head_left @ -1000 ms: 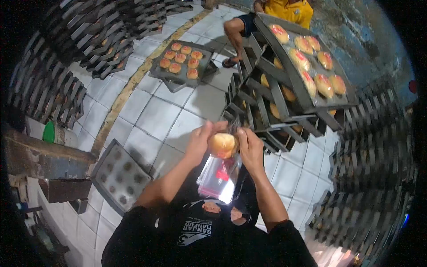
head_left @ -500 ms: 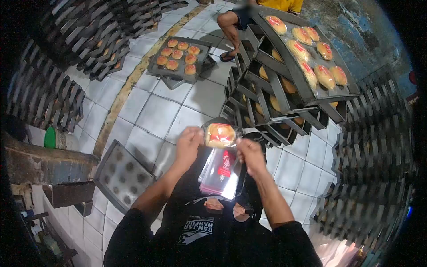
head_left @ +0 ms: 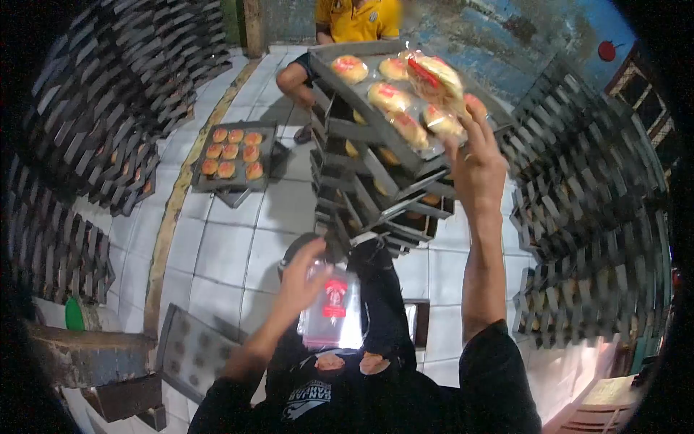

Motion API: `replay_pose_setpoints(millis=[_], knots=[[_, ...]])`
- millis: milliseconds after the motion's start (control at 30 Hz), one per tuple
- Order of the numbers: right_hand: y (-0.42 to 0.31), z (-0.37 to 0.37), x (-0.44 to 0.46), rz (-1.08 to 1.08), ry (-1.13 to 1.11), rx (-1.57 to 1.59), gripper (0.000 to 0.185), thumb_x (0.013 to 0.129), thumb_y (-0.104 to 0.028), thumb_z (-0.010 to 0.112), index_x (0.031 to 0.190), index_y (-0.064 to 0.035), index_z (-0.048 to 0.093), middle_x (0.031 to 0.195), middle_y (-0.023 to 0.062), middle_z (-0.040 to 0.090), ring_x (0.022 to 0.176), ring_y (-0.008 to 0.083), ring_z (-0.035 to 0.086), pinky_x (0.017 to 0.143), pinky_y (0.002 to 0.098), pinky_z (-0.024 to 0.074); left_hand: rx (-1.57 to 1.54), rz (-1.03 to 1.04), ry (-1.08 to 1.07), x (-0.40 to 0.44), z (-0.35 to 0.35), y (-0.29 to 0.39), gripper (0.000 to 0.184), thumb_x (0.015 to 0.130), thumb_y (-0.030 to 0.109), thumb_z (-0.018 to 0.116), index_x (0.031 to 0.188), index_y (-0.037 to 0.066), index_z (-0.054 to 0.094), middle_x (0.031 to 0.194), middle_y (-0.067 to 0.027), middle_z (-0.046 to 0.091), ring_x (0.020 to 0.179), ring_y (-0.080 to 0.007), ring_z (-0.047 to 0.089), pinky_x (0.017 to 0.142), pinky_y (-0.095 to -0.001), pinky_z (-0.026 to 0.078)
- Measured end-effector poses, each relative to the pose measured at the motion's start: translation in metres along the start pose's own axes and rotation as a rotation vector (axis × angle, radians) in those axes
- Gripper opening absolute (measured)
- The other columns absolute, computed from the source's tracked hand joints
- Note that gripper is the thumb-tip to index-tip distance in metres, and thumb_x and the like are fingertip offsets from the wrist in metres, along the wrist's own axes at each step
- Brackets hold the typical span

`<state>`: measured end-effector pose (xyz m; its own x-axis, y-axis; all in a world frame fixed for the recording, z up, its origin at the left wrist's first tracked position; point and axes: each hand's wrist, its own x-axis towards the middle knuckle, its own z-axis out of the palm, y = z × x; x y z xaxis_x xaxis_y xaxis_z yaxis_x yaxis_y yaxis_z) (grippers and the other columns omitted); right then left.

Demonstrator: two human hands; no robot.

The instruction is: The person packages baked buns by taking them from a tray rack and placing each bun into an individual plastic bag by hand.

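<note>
My right hand (head_left: 477, 155) reaches up to the top tray (head_left: 372, 108) of a tall stack, its fingers closed on the end of a wrapped bun (head_left: 437, 81) held above the other wrapped buns. Red print shows on the clear wrapper. On my lap lies a pile of clear plastic bags (head_left: 336, 307) with a red label. My left hand (head_left: 303, 278) is at the left edge of the bags, fingers apart, somewhat blurred, holding nothing that I can see.
A tray of unwrapped buns (head_left: 230, 152) stands on the floor ahead left. An empty stained tray (head_left: 195, 351) lies at lower left. Stacked trays (head_left: 578, 282) line both sides. A person in a yellow shirt (head_left: 361, 20) sits behind the tall stack.
My right hand has carried the wrapped bun from above my lap up to the top tray. My left hand has let go of it and moved down to the bags. The view has turned right.
</note>
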<state>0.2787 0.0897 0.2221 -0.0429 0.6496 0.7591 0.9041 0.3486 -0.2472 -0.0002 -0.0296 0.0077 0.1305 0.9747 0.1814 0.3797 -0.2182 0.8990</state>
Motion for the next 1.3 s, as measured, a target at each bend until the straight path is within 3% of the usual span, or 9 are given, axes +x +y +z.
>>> replay_pose_setpoints(millis=[300,400,533,600,700,733,867,1067,1300], knots=[[-0.037,0.043,-0.217,-0.251,-0.75,0.314,0.031,0.086,-0.016,0.077,0.113,-0.0043,0.068,0.102,0.0133,0.068,0.104,0.0315,0.064,0.107,0.0475,0.0447,0.617,0.533,-0.106,-0.057,-0.008,-0.034,0.043,0.085,0.015,0.076,0.127,0.009,0.069,0.153,-0.0246,0.046,0.145,-0.0419,0.038,0.117,-0.0502,0.038],[-0.029,0.019,-0.23,-0.283,-0.876,0.318,0.015,0.087,-0.013,0.073,0.098,-0.0052,0.07,0.097,0.0133,0.069,0.107,0.0327,0.065,0.107,0.0521,0.0454,-0.061,0.08,-0.218,-0.06,-0.005,0.0,0.044,0.091,0.016,0.073,0.133,0.005,0.065,0.147,-0.0234,0.051,0.135,-0.0351,0.049,0.11,-0.0432,0.044],[0.005,-0.016,-0.196,0.81,-1.198,1.27,0.012,0.093,-0.01,0.07,0.092,0.001,0.067,0.096,0.0116,0.071,0.082,0.0241,0.07,0.077,0.0381,0.0589,-0.209,-0.359,-0.716,-0.04,-0.016,0.013,0.031,0.097,0.015,0.069,0.122,-0.003,0.069,0.107,-0.0155,0.075,0.092,-0.0191,0.073,0.084,-0.0328,0.058],[0.025,0.013,-0.22,0.939,-0.91,1.037,0.017,0.093,-0.011,0.071,0.102,0.003,0.069,0.087,0.0078,0.07,0.076,0.018,0.069,0.068,0.032,0.0572,-0.488,-0.451,-0.421,-0.025,-0.014,0.016,0.023,0.098,0.015,0.067,0.11,-0.004,0.072,0.093,-0.0119,0.075,0.082,-0.0161,0.071,0.076,-0.0312,0.058],[0.071,0.006,-0.206,0.148,-0.754,0.307,0.022,0.097,-0.018,0.069,0.109,0.0001,0.07,0.088,0.004,0.069,0.075,0.0121,0.066,0.067,0.0275,0.0549,-0.789,-0.419,-0.008,-0.006,-0.014,-0.004,0.02,0.101,0.017,0.063,0.106,-0.001,0.069,0.09,-0.012,0.074,0.077,-0.0166,0.071,0.071,-0.0307,0.058],[0.062,-0.01,-0.16,0.673,-0.794,0.636,0.025,0.098,-0.023,0.07,0.109,-0.0005,0.071,0.091,0.0043,0.07,0.076,0.0106,0.065,0.067,0.0256,0.0537,-0.87,-0.385,0.123,0.003,-0.016,0.0,0.021,0.102,0.018,0.062,0.11,0.0,0.068,0.092,-0.0128,0.074,0.078,-0.0183,0.071,0.073,-0.0315,0.058],[0.141,0.002,-0.015,0.436,-0.332,0.432,0.036,0.101,-0.034,0.064,0.103,0.0015,0.071,0.079,0.0052,0.067,0.071,0.0113,0.061,0.065,0.0284,0.0486,-1.028,-0.428,0.115,0.003,-0.002,-0.035,0.022,0.103,0.018,0.06,0.115,0.0,0.066,0.099,-0.0152,0.073,0.081,-0.0202,0.072,0.076,-0.0321,0.058],[0.271,0.103,0.058,0.358,-0.729,-0.283,0.064,0.098,-0.056,0.06,0.094,0.0075,0.068,0.08,0.0205,0.068,0.074,0.0265,0.066,0.07,0.0426,0.0515,-0.967,-0.472,0.179,-0.004,0.018,-0.046,0.024,0.103,0.02,0.059,0.114,0.0,0.066,0.098,-0.0102,0.073,0.085,-0.0188,0.072,0.078,-0.0326,0.058],[0.199,0.066,0.049,0.431,-0.72,0.298,0.065,0.085,-0.04,0.081,0.129,0.0035,0.059,0.111,0.0181,0.072,0.099,0.024,0.071,0.083,0.0379,0.0564,-1.053,-0.503,0.238,0.003,0.017,-0.04,0.035,0.107,0.028,0.054,0.129,0.002,0.06,0.103,-0.0099,0.07,0.088,-0.0181,0.069,0.077,-0.0332,0.058]])
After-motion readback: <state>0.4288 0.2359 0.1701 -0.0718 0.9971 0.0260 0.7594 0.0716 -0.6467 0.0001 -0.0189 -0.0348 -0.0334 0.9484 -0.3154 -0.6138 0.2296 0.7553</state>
